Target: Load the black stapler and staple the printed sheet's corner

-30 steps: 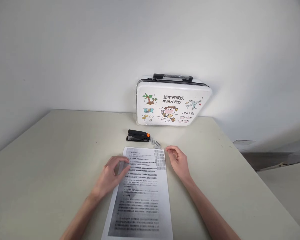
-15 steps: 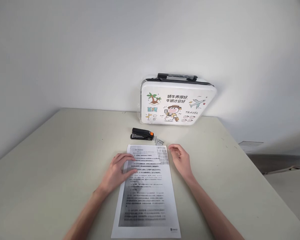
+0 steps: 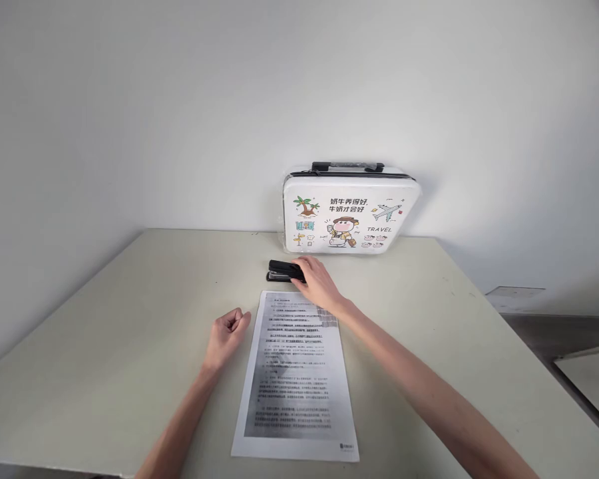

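Observation:
A black stapler (image 3: pixel 281 271) lies on the table beyond the paper's top edge. My right hand (image 3: pixel 317 281) is closed around the stapler's right end, thumb on the near side and fingers over the top. The grey staple strips beside it are hidden by this hand. A printed sheet of paper (image 3: pixel 294 406) lies flat in front of me, its upper right corner partly covered by my right wrist. Just left of the sheet, my left hand (image 3: pixel 227 338) rests curled into a loose fist, with nothing visible in it.
At the back of the table (image 3: pixel 130 346) a white case (image 3: pixel 349 216) with travel cartoons and a black handle stands upright against the wall (image 3: pixel 180 113). The table's right edge drops away beside a floor area with a dark strip (image 3: pixel 554 332).
My right hand has gone forward and left from beside the paper's corner and taken hold of the stapler. My left hand has come off the paper to the left and curled up.

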`<state>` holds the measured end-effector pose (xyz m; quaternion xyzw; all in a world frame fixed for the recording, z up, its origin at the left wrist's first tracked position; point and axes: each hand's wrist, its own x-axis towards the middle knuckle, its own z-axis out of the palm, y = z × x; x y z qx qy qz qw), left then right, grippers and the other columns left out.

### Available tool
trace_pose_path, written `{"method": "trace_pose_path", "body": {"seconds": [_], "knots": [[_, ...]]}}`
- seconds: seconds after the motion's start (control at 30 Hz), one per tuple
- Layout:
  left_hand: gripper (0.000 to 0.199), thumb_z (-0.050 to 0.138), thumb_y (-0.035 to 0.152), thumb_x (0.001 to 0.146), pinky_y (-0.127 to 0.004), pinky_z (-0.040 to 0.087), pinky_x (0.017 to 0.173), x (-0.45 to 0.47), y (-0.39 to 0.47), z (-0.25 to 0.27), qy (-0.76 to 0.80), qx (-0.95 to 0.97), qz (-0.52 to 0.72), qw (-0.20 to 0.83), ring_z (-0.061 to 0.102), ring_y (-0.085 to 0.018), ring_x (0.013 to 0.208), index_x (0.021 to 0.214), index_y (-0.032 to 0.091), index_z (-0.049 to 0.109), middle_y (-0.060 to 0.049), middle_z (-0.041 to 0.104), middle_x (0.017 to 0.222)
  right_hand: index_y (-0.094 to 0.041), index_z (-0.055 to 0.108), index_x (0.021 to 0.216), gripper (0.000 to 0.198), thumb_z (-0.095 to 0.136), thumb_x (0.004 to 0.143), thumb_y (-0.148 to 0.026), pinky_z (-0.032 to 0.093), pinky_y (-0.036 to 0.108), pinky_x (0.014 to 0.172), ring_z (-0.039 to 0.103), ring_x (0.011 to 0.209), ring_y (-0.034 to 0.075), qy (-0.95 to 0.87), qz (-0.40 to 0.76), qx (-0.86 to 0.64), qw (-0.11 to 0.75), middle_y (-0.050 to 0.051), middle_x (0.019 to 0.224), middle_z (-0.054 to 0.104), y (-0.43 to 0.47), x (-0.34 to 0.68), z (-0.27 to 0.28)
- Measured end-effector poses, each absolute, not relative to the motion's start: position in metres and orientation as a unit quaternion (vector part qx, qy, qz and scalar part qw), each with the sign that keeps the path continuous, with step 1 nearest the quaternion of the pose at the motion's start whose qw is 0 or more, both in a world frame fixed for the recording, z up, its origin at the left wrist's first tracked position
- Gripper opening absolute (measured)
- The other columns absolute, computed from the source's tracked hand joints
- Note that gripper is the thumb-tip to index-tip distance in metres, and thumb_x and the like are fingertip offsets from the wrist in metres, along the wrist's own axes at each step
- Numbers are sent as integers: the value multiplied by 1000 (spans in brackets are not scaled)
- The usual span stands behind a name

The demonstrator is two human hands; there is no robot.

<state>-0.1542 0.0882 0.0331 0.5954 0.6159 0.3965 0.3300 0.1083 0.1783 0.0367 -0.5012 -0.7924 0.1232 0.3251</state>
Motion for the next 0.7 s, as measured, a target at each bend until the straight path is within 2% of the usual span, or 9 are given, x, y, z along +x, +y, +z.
{"method": "trace_pose_path", "body": {"seconds": [0.07, 0.2, 0.27, 0.37, 0.5, 0.63, 0.7], "knots": [[47, 58, 47, 82, -24, 22, 52, -154, 87, 33, 619, 595, 396, 325, 20, -10, 57, 65, 24, 20, 6, 18, 63, -20, 62, 131, 39, 73, 94, -21, 49, 48, 108, 62, 125, 32, -802, 137, -499, 297, 15, 131, 68, 197, 97, 37], [46, 56, 46, 82, -23, 22, 52, -154, 85, 33, 625, 595, 397, 313, 20, -11, 57, 65, 24, 19, 6, 19, 64, -20, 68, 117, 26, 75, 93, -20, 54, 40, 90, 72, 102, 29, -803, 164, -511, 259, 11, 109, 77, 212, 83, 42], [47, 55, 48, 83, -23, 23, 52, -154, 85, 34, 626, 596, 399, 307, 21, -11, 57, 65, 25, 19, 6, 19, 64, -22, 67, 118, 23, 72, 96, -20, 54, 38, 86, 72, 100, 27, -800, 165, -514, 262, 10, 111, 77, 203, 83, 50], [48, 55, 51, 84, -23, 23, 52, -153, 85, 35, 624, 602, 397, 302, 21, -11, 56, 64, 25, 20, 6, 19, 63, -26, 64, 127, 25, 63, 102, -26, 54, 37, 91, 71, 107, 25, -792, 157, -512, 293, 8, 122, 75, 163, 98, 69], [49, 56, 53, 84, -23, 24, 51, -153, 88, 33, 623, 612, 389, 294, 22, -11, 55, 64, 24, 23, 6, 20, 62, -30, 63, 128, 25, 60, 104, -37, 56, 38, 95, 71, 109, 24, -766, 191, -486, 375, 5, 122, 74, 81, 147, 90], [49, 57, 54, 85, -24, 24, 52, -151, 89, 29, 624, 628, 373, 280, 23, -11, 56, 63, 24, 25, 6, 21, 62, -33, 65, 123, 22, 55, 106, -42, 59, 40, 87, 71, 105, 25, -752, 229, -539, 302, 4, 120, 75, 5, 207, 85], [49, 58, 52, 87, -25, 24, 54, -147, 87, 30, 623, 638, 364, 269, 24, -11, 57, 63, 24, 25, 6, 22, 63, -34, 64, 127, 25, 53, 107, -42, 61, 42, 85, 71, 106, 26, -742, 232, -563, 280, 5, 122, 74, -23, 231, 73]]}}
